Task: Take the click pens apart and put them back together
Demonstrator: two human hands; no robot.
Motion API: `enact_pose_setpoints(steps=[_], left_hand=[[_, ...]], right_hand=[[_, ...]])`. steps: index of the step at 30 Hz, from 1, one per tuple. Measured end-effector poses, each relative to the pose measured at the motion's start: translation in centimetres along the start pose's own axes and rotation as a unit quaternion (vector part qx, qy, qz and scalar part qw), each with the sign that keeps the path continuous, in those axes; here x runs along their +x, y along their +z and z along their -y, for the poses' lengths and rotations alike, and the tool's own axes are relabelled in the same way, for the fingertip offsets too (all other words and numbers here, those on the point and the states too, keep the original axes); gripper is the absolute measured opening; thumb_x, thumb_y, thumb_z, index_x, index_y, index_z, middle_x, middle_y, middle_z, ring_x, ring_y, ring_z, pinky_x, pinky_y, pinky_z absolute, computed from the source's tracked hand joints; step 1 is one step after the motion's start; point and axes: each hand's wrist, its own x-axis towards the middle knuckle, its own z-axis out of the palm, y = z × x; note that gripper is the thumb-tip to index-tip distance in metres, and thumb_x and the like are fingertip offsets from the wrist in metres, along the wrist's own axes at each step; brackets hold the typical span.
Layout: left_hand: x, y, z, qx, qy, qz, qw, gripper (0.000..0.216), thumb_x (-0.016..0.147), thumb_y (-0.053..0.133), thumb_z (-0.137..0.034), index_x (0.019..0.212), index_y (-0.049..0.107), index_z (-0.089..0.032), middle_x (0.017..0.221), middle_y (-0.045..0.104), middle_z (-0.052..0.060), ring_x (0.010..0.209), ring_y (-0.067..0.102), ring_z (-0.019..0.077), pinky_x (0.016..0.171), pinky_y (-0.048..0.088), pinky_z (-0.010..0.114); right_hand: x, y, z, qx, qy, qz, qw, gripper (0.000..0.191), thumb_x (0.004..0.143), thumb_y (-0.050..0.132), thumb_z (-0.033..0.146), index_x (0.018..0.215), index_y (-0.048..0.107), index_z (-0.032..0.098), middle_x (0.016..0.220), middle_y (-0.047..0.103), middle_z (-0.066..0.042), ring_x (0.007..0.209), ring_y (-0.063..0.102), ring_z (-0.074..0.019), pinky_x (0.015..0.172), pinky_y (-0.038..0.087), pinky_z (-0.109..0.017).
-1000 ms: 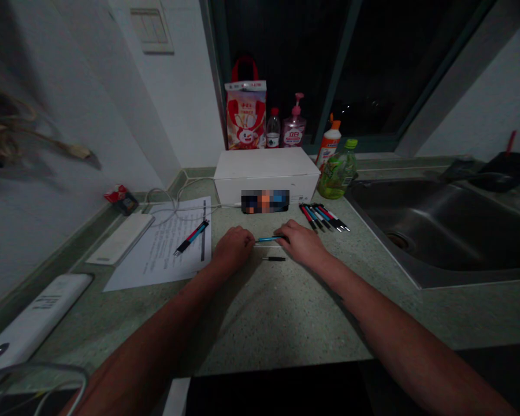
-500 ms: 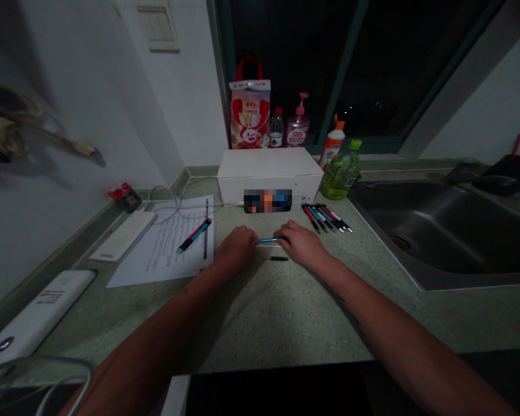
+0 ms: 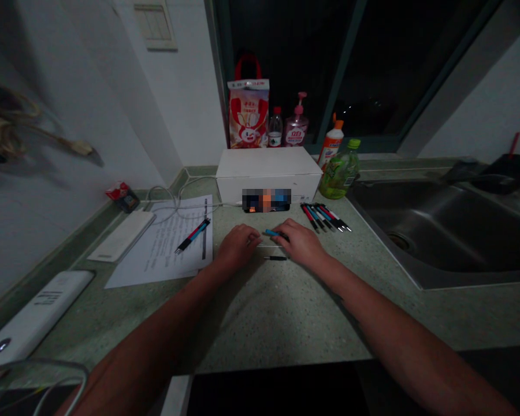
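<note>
My right hand (image 3: 302, 241) pinches a blue pen barrel (image 3: 272, 233), whose left end sticks out free toward my other hand. My left hand (image 3: 238, 245) is closed just left of that barrel, a small gap between them. Its fingertips are pressed together, and whatever they hold is too small to make out. Beneath the hands a thin whitish rod (image 3: 274, 247) lies on the counter. Nearer to me lies a black pen part (image 3: 276, 258) with a pale thin tip pointing left.
Several pens (image 3: 325, 217) lie side by side to the right, before the sink (image 3: 433, 231). Two pens (image 3: 193, 236) rest on a printed sheet (image 3: 164, 254) at left. Behind stand a phone (image 3: 266, 201), a white box (image 3: 268, 163) and a green bottle (image 3: 340, 173).
The blue barrel spanned both hands before. Now my left fingers are apart from it, and it stays in my right hand with its left end raised a little.
</note>
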Motion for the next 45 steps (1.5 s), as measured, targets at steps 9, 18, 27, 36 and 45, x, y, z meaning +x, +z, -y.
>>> enact_pose_setpoints(steps=[9, 18, 27, 36, 45], left_hand=[[-0.3, 0.0, -0.5, 0.042, 0.012, 0.035, 0.998, 0.009, 0.087, 0.073, -0.013, 0.083, 0.075, -0.021, 0.091, 0.071, 0.007, 0.097, 0.065, 0.0265, 0.086, 0.051, 0.038], [-0.1, -0.6, -1.3, 0.024, -0.029, 0.016, 0.999, 0.009, 0.094, 0.066, -0.014, 0.092, 0.073, -0.02, 0.096, 0.072, 0.006, 0.097, 0.065, 0.0243, 0.089, 0.049, 0.036], [-0.3, -0.5, -0.8, 0.018, -0.03, 0.011, 0.999, 0.009, 0.093, 0.068, -0.015, 0.095, 0.074, -0.021, 0.093, 0.073, 0.004, 0.093, 0.065, 0.0231, 0.086, 0.049, 0.036], [0.0, -0.1, 0.1, 0.033, -0.012, 0.016, 0.999, 0.008, 0.094, 0.069, -0.016, 0.098, 0.074, -0.02, 0.095, 0.074, 0.005, 0.096, 0.066, 0.0236, 0.09, 0.051, 0.039], [-0.1, 0.1, 0.7, 0.059, 0.027, 0.005, 0.998, 0.01, 0.092, 0.072, -0.016, 0.101, 0.075, -0.02, 0.104, 0.075, 0.007, 0.106, 0.066, 0.0253, 0.098, 0.051, 0.041]], right_hand=[[-0.1, -0.3, 0.2, 0.009, 0.008, -0.003, 1.0, 0.019, 0.103, 0.063, 0.03, 0.117, 0.075, 0.024, 0.115, 0.072, -0.006, 0.108, 0.068, -0.0233, 0.084, 0.049, -0.03], [-0.2, -0.7, 0.4, -0.013, -0.009, 0.005, 1.0, 0.019, 0.105, 0.061, 0.028, 0.117, 0.075, 0.022, 0.117, 0.074, -0.007, 0.109, 0.069, -0.023, 0.085, 0.049, -0.031], [-0.2, -0.3, -0.1, -0.036, -0.016, 0.011, 0.999, 0.019, 0.104, 0.063, 0.027, 0.117, 0.076, 0.024, 0.115, 0.074, -0.007, 0.107, 0.069, -0.0231, 0.083, 0.049, -0.031], [-0.2, -0.8, 0.2, -0.074, -0.011, 0.03, 0.997, 0.022, 0.104, 0.063, 0.027, 0.12, 0.078, 0.024, 0.117, 0.074, -0.007, 0.108, 0.067, -0.0239, 0.084, 0.048, -0.032], [0.4, -0.5, -0.2, -0.187, -0.099, -0.009, 0.977, 0.02, 0.102, 0.064, 0.02, 0.115, 0.079, 0.019, 0.11, 0.075, -0.012, 0.113, 0.06, -0.0293, 0.103, 0.039, -0.041]])
